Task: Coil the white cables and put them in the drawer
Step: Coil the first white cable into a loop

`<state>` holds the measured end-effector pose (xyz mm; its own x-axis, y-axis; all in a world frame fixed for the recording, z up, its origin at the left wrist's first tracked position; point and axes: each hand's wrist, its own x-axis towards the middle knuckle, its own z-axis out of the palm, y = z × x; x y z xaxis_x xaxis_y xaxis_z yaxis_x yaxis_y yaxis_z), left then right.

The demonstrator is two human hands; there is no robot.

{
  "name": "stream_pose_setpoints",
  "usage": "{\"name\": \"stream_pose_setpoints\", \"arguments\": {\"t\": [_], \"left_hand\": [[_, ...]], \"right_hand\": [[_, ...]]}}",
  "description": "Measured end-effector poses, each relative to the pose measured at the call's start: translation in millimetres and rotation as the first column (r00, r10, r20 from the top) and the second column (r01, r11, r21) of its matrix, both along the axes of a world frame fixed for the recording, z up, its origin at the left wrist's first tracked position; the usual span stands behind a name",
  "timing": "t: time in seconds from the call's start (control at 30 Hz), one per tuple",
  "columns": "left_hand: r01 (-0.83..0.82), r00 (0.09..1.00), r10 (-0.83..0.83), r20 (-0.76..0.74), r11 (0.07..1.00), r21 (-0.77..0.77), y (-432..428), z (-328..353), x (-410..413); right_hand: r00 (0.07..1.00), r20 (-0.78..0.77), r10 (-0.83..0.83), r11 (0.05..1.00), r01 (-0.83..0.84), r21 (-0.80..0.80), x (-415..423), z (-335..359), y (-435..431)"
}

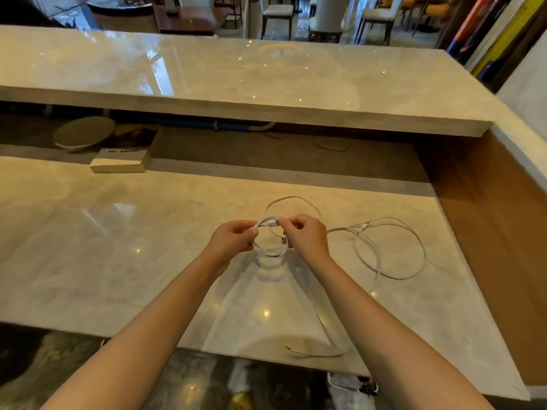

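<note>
A small coil of white cable (pixel 270 252) hangs just above the marble counter (pixel 118 247), held between both hands. My left hand (pixel 232 239) pinches the coil's left side. My right hand (pixel 306 236) pinches its upper right part, near a plug end. A second white cable (pixel 393 253) lies loose in wide loops on the counter to the right of my right hand. Another thin cable loop (pixel 291 199) lies just beyond my hands. No drawer is in view.
A white box (pixel 118 165) and a pale round dish (pixel 84 133) sit at the back left, under the raised marble bar top (pixel 236 75). A thin cable end (pixel 313 353) lies near the counter's front edge. A wooden panel (pixel 488 217) bounds the right side.
</note>
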<state>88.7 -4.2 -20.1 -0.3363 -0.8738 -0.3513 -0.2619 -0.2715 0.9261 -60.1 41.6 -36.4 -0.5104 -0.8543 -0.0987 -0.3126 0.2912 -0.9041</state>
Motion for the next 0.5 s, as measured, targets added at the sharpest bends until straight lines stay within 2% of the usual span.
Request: {"name": "stream_pose_setpoints", "arguments": {"t": [0.1,0.23,0.37,0.5], "left_hand": [[-0.13,0.988,0.132,0.078,0.991,-0.031,-7.2,-25.1,22.2],[-0.185,0.962,0.192,0.196,0.981,-0.054,-12.8,-54.3,44.1],[-0.092,0.941,0.142,0.308,0.981,-0.171,-12.2,-67.2,51.9],[0.093,0.899,0.083,0.43,0.924,-0.372,-9.0,-70.6,50.3]], "right_hand": [[0.999,-0.009,0.035,0.998,-0.035,0.046,24.9,-21.1,-7.9],[0.989,-0.104,0.104,0.989,-0.091,0.12,50.4,-48.7,-15.4],[0.951,-0.283,0.125,0.985,-0.085,0.15,64.1,-65.5,-22.8],[0.931,-0.353,0.094,0.991,-0.054,0.121,67.9,-72.8,-25.4]]}}
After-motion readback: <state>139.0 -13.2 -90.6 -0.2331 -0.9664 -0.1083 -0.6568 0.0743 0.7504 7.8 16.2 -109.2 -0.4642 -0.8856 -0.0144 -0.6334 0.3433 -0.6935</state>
